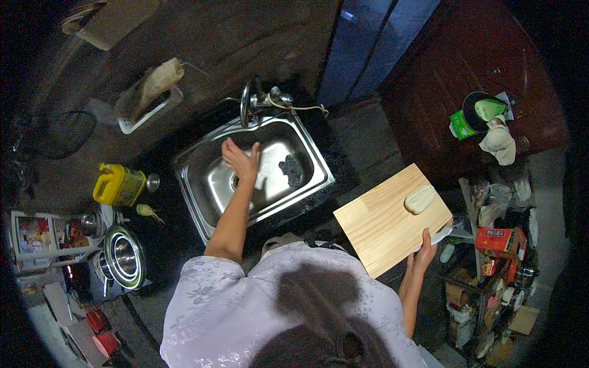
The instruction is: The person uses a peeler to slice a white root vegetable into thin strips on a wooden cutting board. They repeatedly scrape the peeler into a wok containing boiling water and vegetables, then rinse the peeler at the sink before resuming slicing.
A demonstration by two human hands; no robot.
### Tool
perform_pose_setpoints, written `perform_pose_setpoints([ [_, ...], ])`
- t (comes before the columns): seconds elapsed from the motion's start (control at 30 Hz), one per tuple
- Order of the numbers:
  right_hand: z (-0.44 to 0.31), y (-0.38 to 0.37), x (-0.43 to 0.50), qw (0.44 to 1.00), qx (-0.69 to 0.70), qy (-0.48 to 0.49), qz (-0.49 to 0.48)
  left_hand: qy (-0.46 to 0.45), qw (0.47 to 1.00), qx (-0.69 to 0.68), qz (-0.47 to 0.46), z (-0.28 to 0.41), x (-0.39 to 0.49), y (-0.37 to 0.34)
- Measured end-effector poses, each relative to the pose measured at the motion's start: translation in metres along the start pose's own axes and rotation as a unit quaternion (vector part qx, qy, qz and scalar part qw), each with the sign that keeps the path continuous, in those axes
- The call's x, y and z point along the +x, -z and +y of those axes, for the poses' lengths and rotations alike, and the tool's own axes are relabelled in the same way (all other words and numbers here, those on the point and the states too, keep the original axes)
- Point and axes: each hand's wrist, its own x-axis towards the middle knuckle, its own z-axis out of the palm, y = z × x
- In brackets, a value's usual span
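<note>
My left hand (240, 160) is held over the stainless-steel sink (257, 184), empty, with the thumb apart from the fingers. Below the faucet (246, 103), a dark mesh-like thing, perhaps a scouring pad (291, 170), lies in the basin to the right of that hand. Out to my right, my right hand (422, 255) grips the near edge of a light wooden cutting board (382, 221). On the board rests a pale, oblong piece of vegetable (419, 199). Part of a white dish (439, 237) shows from under the board's right edge.
A yellow jug (117, 184) and a small radish-like vegetable (147, 210) are left of the sink. Nested metal bowls (124, 257) stand nearer me. A white rack (149, 112) lies beyond. Shelves with a red box (499, 242) crowd the right, below a dark red table (441, 92).
</note>
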Motion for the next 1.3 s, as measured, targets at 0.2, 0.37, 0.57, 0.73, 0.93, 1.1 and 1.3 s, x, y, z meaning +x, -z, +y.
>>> perform_pose_setpoints([
  [0.2,0.0,-0.009,0.007,1.0,-0.009,-0.006,-0.015,-0.103,0.989,0.057,0.085,0.013,0.034,0.04],
  [0.37,0.002,-0.009,0.013,1.0,-0.004,-0.001,-0.013,-0.148,0.98,0.077,0.109,0.013,0.05,0.039],
  [0.57,-0.002,0.0,0.005,0.999,0.022,-0.016,-0.021,0.05,0.994,0.094,0.009,0.014,0.025,0.028],
  [0.73,-0.003,-0.003,0.011,0.999,0.001,-0.014,0.03,-0.207,0.96,0.14,-0.126,0.072,-0.044,0.056],
  [0.93,0.0,-0.029,0.022,0.998,0.016,-0.043,-0.05,-0.435,0.838,-0.198,-0.262,0.213,-0.082,0.087],
  [1.1,-0.002,-0.049,0.02,0.994,0.002,-0.064,-0.087,-0.476,0.797,-0.179,-0.325,0.27,-0.112,0.096],
  [1.3,-0.007,-0.056,0.018,0.992,-0.002,-0.059,-0.115,-0.499,0.802,-0.176,-0.278,0.276,-0.113,0.08],
])
